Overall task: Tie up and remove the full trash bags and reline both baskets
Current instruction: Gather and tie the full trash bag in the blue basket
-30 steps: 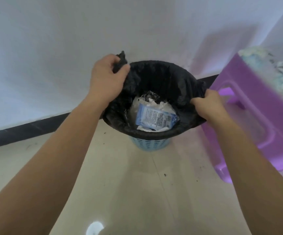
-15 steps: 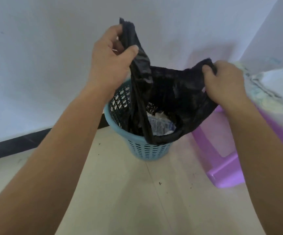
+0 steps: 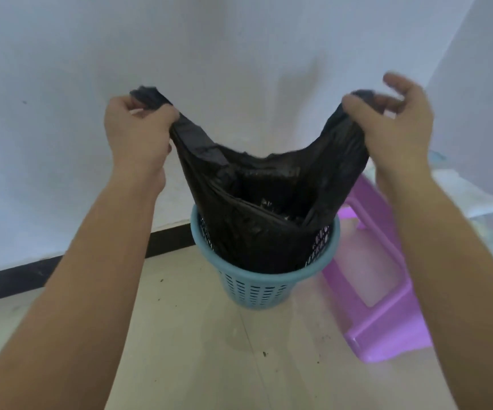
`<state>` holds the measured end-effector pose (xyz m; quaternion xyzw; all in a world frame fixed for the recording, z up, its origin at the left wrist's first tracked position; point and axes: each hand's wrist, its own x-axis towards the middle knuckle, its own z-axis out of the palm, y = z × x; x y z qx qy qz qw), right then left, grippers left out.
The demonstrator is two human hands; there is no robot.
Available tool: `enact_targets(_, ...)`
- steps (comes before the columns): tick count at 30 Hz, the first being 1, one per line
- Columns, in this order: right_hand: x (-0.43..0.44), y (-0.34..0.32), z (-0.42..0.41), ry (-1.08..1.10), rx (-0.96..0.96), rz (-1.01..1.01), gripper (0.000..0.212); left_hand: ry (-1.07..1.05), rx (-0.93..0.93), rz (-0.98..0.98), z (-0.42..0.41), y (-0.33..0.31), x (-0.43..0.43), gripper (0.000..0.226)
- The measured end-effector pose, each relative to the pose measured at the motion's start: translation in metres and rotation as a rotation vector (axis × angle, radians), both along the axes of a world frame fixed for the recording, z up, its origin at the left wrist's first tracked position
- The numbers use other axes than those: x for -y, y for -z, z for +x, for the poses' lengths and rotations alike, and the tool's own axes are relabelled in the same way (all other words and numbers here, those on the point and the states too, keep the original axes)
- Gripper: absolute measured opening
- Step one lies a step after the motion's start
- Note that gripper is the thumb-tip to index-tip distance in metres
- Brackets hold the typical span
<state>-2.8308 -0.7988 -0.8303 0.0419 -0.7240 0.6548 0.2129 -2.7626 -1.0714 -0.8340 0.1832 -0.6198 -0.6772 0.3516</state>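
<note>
Trash bag [image 3: 269, 226] is held at its top corners by left hand [image 3: 139, 137] and right hand [image 3: 396, 131], base in blue basket [image 3: 254, 288]; purple stool [image 3: 387, 321] just beside. Corners are spread wider than earlier.

I see a pale tile floor [image 3: 204, 374]. A blue basket [image 3: 255, 291] stands upright on it at my 12 o'clock. A purple stool [image 3: 384, 318] stands just beside the basket, at its 3 o'clock. I cannot tell if they touch. Small dark crumbs [image 3: 265, 354] lie at the basket's 6 o'clock.
</note>
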Motion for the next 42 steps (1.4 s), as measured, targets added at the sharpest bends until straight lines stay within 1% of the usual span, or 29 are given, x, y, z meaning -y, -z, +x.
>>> enact_targets(3,0.002,0.057,0.004,-0.064,0.203,-0.167,0.092,0.016,0.046,-0.026,0.008,0.039,-0.014,0.033)
enact_targets(5,0.003,0.091,0.01,-0.089,0.292,-0.151,0.1,0.023,0.077,-0.053,0.015,0.064,-0.025,0.038)
enact_targets(7,0.004,0.116,0.018,-0.141,0.287,-0.032,0.096,0.002,0.156,-0.123,0.024,0.087,-0.035,0.054)
enact_targets(9,0.003,0.133,0.024,-0.149,0.257,0.185,0.092,0.023,0.284,-0.225,0.03,0.105,-0.042,0.085)
enact_targets(11,0.0,0.142,0.023,-0.127,0.226,0.375,0.092,0.145,0.393,-0.302,0.031,0.118,-0.049,0.118)
enact_targets(12,0.0,0.145,0.021,-0.096,0.205,0.443,0.089,0.208,0.418,-0.326,0.03,0.123,-0.053,0.131)
enact_targets(13,0.0,0.145,0.019,-0.04,0.188,0.506,0.083,0.251,0.421,-0.351,0.027,0.126,-0.056,0.137)
enact_targets(15,-0.001,0.148,0.013,0.116,0.179,0.582,0.064,0.284,0.369,-0.378,0.02,0.129,-0.061,0.133)
enact_targets(16,-0.001,0.15,0.01,0.153,0.178,0.58,0.055,0.286,0.335,-0.361,0.016,0.128,-0.063,0.129)
enact_targets(17,-0.002,0.151,0.007,0.137,0.177,0.561,0.048,0.285,0.303,-0.327,0.01,0.126,-0.065,0.125)
enact_targets(19,-0.003,0.152,0.004,-0.012,0.151,0.471,0.047,0.272,0.281,-0.249,-0.001,0.122,-0.068,0.121)
enact_targets(20,-0.003,0.149,0.006,-0.087,0.147,0.404,0.053,0.262,0.276,-0.214,-0.006,0.12,-0.068,0.12)
enact_targets(22,-0.001,0.142,0.008,-0.184,0.154,0.293,0.076,0.269,0.262,-0.146,-0.014,0.12,-0.066,0.118)
enact_targets(25,0.005,0.134,0.011,-0.183,0.198,0.31,0.115,0.292,0.283,-0.098,-0.016,0.121,-0.062,0.109)
enact_targets(27,0.012,0.133,0.011,-0.146,0.253,0.291,0.127,0.303,0.289,-0.108,-0.015,0.122,-0.06,0.089)
enact_targets(29,0.018,0.133,0.009,-0.107,0.305,0.223,0.126,0.305,0.26,-0.058,-0.01,0.119,-0.061,0.063)
enact_targets(30,0.02,0.133,0.008,-0.092,0.333,0.193,0.122,0.287,0.244,-0.016,-0.008,0.118,-0.062,0.056)
enact_targets(31,0.021,0.134,0.008,-0.089,0.349,0.172,0.112,0.263,0.225,0.015,-0.007,0.117,-0.061,0.052)
enact_targets(32,0.021,0.133,0.008,-0.097,0.359,0.154,0.096,0.243,0.2,0.034,-0.006,0.116,-0.06,0.05)
enact_targets(35,0.022,0.133,0.008,-0.159,0.336,0.022,0.031,0.234,0.14,0.088,-0.005,0.109,-0.057,0.048)
enact_targets(36,0.024,0.132,0.009,-0.177,0.329,-0.019,0.021,0.251,0.112,0.148,-0.005,0.106,-0.056,0.043)
enact_targets(38,0.028,0.132,0.007,-0.179,0.335,-0.069,0.016,0.285,0.061,0.287,-0.005,0.099,-0.056,0.037)
enact_targets(39,0.03,0.133,0.006,-0.167,0.35,-0.071,0.017,0.296,0.051,0.34,-0.005,0.096,-0.056,0.041)
enact_targets(40,0.031,0.131,0.005,-0.157,0.366,-0.059,0.02,0.313,0.04,0.377,-0.005,0.093,-0.057,0.051)
enact_targets(42,0.031,0.127,0.004,-0.149,0.379,-0.009,0.029,0.382,0.021,0.382,-0.003,0.088,-0.059,0.073)
